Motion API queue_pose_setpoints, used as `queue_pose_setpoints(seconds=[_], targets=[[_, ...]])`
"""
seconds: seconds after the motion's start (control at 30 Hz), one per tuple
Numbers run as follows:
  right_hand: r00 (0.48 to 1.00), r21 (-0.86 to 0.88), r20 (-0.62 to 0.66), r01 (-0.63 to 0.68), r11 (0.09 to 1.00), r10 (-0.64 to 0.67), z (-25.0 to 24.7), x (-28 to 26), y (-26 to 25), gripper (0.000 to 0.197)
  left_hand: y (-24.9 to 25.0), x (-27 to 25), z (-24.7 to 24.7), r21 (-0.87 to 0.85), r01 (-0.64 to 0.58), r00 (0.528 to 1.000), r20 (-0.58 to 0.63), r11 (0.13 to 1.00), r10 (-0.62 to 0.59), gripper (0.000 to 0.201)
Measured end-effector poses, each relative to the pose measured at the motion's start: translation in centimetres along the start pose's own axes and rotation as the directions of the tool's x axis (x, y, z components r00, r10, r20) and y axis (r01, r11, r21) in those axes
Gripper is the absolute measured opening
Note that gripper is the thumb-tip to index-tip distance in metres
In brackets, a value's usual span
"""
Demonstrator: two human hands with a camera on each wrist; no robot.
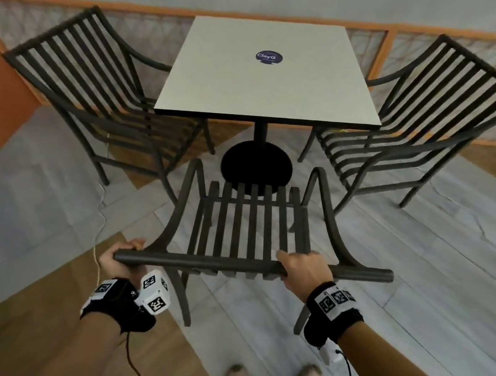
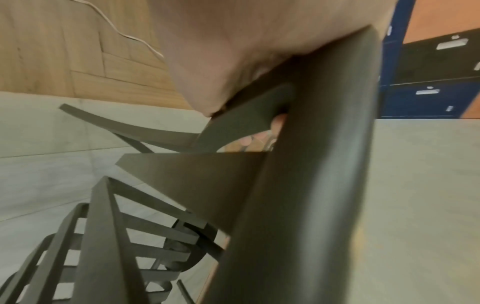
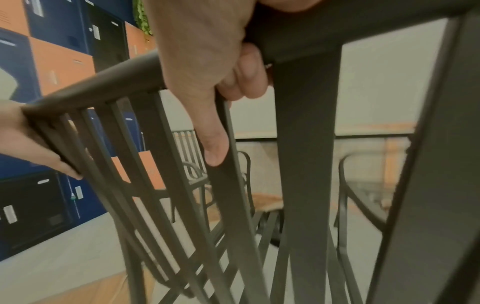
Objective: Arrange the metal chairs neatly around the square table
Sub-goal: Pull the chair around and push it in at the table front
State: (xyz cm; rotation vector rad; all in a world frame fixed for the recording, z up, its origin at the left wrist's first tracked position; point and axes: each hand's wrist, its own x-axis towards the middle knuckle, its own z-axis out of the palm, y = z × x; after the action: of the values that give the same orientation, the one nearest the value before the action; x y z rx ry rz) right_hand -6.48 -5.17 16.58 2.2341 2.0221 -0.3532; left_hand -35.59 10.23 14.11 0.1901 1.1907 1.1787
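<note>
1. Square table [image 1: 268, 70]: pale top on a black pedestal with a round base, at 12 o'clock from the person. A round dark sticker lies near its centre.
2. Left chair [image 1: 95, 79]: slatted dark metal, at 10 o'clock, seat partly under the table's left edge.
3. Right chair [image 1: 414, 116]: same pattern, at 2 o'clock, seat close to the table's right edge.
4. Near chair [image 1: 246, 230]: same pattern, at 6 o'clock of the table, front edge near the pedestal base, seat not yet under the top. Judged rigid and fairly heavy; the painted tube looks smooth, so the round top rail, held wide on both sides, seems the best hold.
5. Right hand [image 1: 302, 269]: wrapped over the top rail right of centre; the wrist view shows the thumb lying down along a back slat.
6. Left hand [image 1: 123, 257]: curled round the rail's left end. The two hands sit well apart.
</note>
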Motion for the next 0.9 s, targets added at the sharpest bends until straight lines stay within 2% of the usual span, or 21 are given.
queue_pose_setpoints(seconds=[0.03,0.17,0.37,0.43,0.47,0.5,0.53,0.57,0.6,0.63,0.67,0.7,0.73,0.77,0.8,0.87,0.9], targets=[[1.000,0.015,0.014,-0.011,1.000,0.011,0.6,-0.1,-0.3,0.011,-0.3,0.0,-0.7,0.012,0.004,1.000,-0.015,1.000,-0.004,0.003],[0.991,0.086,0.131,-0.032,0.996,0.020,3.7,-1.2,-1.1,0.012,-2.2,0.1,-3.5,-0.107,0.072,0.997,-0.012,0.992,-0.074,0.017],[0.997,0.140,0.077,0.013,0.990,-0.024,4.7,-1.3,-0.6,0.010,-2.9,0.3,-4.4,-0.047,0.077,0.997,0.033,0.996,-0.075,0.004],[0.999,0.144,0.042,0.025,0.989,-0.031,4.6,-1.4,-0.6,0.010,-2.8,0.6,-4.9,0.032,0.073,0.997,0.013,0.997,-0.073,0.016],[0.999,0.135,0.018,0.029,0.990,-0.032,4.6,-1.5,-0.5,0.009,-2.8,0.4,-5.1,0.152,0.026,1.000,0.001,0.988,-0.027,0.027],[0.999,0.118,-0.020,0.032,0.992,-0.029,4.6,-1.7,-0.3,0.010,-3.0,0.5,-5.5,0.345,-0.062,0.997,-0.015,0.937,0.071,0.032],[0.998,0.096,-0.065,0.021,0.995,-0.015,4.9,-2.0,0.1,0.014,-3.2,0.1,-5.7,0.567,-0.191,0.975,0.016,0.801,0.221,0.029],[0.996,0.064,-0.089,0.000,0.998,0.006,5.1,-2.4,0.6,0.018,-3.3,-0.5,-5.8,0.751,-0.307,0.932,0.115,0.585,0.343,0.021],[0.995,0.034,-0.096,-0.032,0.999,0.035,5.2,-2.7,1.0,0.021,-3.5,-1.2,-5.7,0.855,-0.405,0.879,0.265,0.324,0.397,0.014],[0.993,0.014,-0.099,-0.069,0.998,0.070,5.3,-3.0,1.4,0.023,-3.6,-1.7,-5.6,0.884,-0.466,0.825,0.416,0.045,0.383,0.010],[0.991,0.011,-0.092,-0.100,0.995,0.100,5.4,-3.3,1.6,0.024,-3.7,-2.0,-5.6,0.850,-0.487,0.784,0.527,-0.203,0.328,0.019],[0.989,0.005,-0.090,-0.118,0.993,0.118,5.4,-3.4,1.7,0.024,-3.8,-2.2,-5.2,0.758,-0.515,0.738,0.630,-0.400,0.242,0.033],[0.988,-0.001,-0.086,-0.132,0.991,0.132,5.3,-3.4,1.6,0.022,-3.9,-2.2,-4.8,0.631,-0.553,0.684,0.716,-0.544,0.136,0.045],[0.988,0.000,-0.072,-0.140,0.990,0.139,5.1,-3.3,1.5,0.015,-4.1,-1.9,-4.4,0.494,-0.594,0.629,0.777,-0.635,0.017,0.057],[0.988,0.003,-0.047,-0.150,0.989,0.150,4.9,-3.2,1.4,0.008,-4.3,-1.8,-3.8,0.378,-0.628,0.590,0.802,-0.680,-0.099,0.069],[0.988,-0.013,0.007,-0.154,0.988,0.154,4.9,-3.0,1.3,0.010,-4.5,-1.4,-2.7,0.264,-0.671,0.584,0.764,-0.693,-0.275,0.096],[0.987,-0.024,0.013,-0.157,0.987,0.157,4.9,-2.9,1.4,0.011,-4.4,-1.2,-2.1,0.242,-0.679,0.586,0.747,-0.693,-0.314,0.106]])
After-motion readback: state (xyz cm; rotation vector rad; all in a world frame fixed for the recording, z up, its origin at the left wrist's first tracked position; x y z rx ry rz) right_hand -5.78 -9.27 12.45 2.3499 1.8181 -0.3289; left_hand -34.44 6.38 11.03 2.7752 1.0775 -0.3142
